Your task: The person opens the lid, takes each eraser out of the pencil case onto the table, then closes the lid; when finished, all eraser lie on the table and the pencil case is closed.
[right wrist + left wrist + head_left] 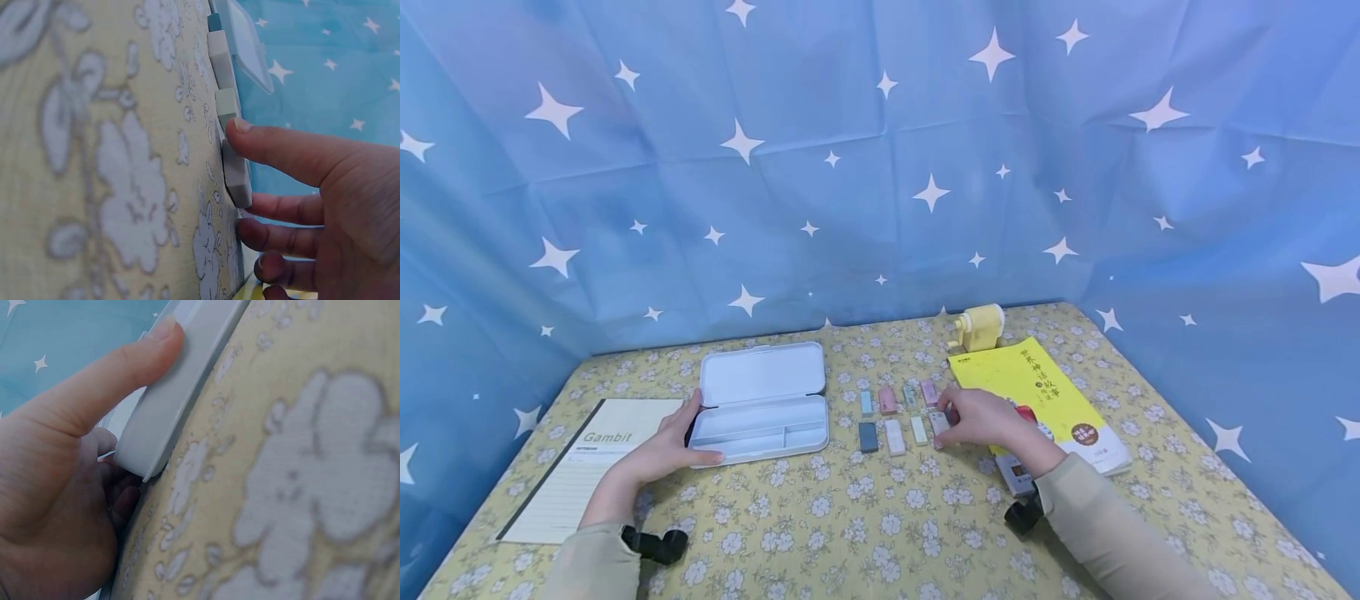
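Left hand (664, 446) sits at the lower left of the head view, gripping the near left corner of the open white metal pencil case (760, 412); in the left wrist view the thumb (119, 369) lies along the case's front wall (178, 387) while the other fingers curl round behind the corner. Right hand (981, 417), right of centre in the head view, rests on the rightmost eraser of the front row, a pale pinkish-grey rectangular block (938, 423). In the right wrist view its thumb (281, 150) presses on that eraser (236, 175) and the other fingers curl loosely below it; whether they touch the block I cannot tell.

Between the case and the right hand, small pastel erasers lie in two rows on the yellow flowered tablecloth (880, 525), among them a dark grey one (868, 437). A yellow paperback book (1037, 392) lies just right of the hand, with a yellow desktop pencil sharpener (977, 327) behind it. A lined notepad printed "Gambit" (580, 467) lies at far left.
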`<state>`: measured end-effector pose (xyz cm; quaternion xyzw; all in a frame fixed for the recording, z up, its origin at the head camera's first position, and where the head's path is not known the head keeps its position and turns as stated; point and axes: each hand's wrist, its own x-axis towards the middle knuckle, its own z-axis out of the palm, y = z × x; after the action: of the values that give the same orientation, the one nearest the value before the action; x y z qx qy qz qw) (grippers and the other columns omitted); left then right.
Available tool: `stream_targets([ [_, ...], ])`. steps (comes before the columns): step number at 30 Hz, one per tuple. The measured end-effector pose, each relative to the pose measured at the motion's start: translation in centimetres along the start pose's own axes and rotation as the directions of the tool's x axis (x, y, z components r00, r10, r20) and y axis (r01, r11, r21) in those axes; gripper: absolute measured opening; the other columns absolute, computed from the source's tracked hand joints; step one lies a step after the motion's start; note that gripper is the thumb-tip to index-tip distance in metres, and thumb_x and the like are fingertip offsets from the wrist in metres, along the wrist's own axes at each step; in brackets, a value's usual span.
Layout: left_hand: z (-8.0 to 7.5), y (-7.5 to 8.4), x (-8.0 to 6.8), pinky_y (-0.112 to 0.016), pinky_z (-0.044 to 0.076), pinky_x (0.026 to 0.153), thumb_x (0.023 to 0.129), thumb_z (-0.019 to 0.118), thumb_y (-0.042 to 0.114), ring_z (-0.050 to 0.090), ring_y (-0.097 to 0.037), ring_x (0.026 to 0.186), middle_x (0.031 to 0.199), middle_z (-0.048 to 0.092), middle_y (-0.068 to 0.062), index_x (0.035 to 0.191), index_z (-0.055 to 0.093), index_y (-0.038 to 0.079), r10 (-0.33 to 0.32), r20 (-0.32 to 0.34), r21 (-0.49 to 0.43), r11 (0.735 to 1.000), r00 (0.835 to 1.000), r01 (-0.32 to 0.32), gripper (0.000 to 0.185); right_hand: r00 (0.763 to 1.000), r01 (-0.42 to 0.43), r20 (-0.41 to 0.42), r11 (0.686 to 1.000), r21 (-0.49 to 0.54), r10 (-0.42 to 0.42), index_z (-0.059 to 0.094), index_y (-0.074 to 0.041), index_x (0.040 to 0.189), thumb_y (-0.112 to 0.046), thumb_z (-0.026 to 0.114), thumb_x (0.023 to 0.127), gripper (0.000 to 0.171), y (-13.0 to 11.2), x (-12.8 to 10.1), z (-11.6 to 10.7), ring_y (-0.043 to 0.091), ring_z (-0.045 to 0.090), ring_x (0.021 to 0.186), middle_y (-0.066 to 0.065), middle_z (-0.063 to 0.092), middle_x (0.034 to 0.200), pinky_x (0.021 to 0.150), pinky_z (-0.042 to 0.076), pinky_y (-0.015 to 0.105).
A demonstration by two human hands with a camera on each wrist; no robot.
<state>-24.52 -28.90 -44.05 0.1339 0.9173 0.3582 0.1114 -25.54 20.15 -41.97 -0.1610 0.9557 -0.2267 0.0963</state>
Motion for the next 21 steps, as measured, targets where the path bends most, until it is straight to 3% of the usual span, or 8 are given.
stream_targets([
  [6,0.1,-0.2,0.1,-0.076,0.011,0.098,0.08,0.079,0.035,-0.006,-0.058,0.136,0.155,-0.006,-0.034,0.153,-0.011,0.002,0.004,-0.003,-0.001,1.0,1.0,-0.004,0.12,1.0,0.01,0.0,1.0,0.01,-0.01,0.064,-0.013,0.107,-0.038,0.084,0.074,0.047,0.0,-0.2,-0.2,0.014,0.051,0.065,-0.005,0.057,0.077,0.058,0.041,0.032],
  [14,0.1,0.0,-0.1,-0.076,0.011,0.098,0.08,0.078,0.037,-0.006,-0.057,0.137,0.155,-0.007,-0.033,0.153,-0.011,0.003,-0.018,0.003,-0.005,1.0,1.0,0.018,0.12,0.998,0.069,-0.014,0.992,0.102,-0.068,0.064,-0.01,0.117,-0.035,0.072,0.088,0.039,-0.8,0.6,-1.4,0.015,0.054,0.059,-0.003,0.061,0.075,0.055,0.044,0.034],
  [18,0.1,0.0,-0.2,-0.076,0.011,0.099,0.081,0.078,0.037,-0.006,-0.057,0.137,0.154,-0.007,-0.034,0.153,-0.012,0.002,-0.019,0.0,-0.006,1.0,1.0,0.019,0.12,0.994,0.113,-0.019,0.978,0.178,-0.111,0.062,-0.008,0.122,-0.033,0.066,0.093,0.039,-2.2,2.1,-2.3,0.019,0.059,0.069,-0.001,0.063,0.086,0.058,0.047,0.035],
  [21,0.1,0.1,-0.1,-0.076,0.01,0.099,0.081,0.078,0.036,-0.007,-0.057,0.137,0.154,-0.008,-0.034,0.153,-0.012,0.002,-0.017,0.003,-0.01,1.0,1.0,0.017,0.12,0.989,0.147,-0.03,0.964,0.219,-0.144,0.06,-0.009,0.127,-0.035,0.061,0.096,0.041,-3.3,3.4,-2.6,0.02,0.062,0.085,0.002,0.064,0.1,0.069,0.05,0.036],
])
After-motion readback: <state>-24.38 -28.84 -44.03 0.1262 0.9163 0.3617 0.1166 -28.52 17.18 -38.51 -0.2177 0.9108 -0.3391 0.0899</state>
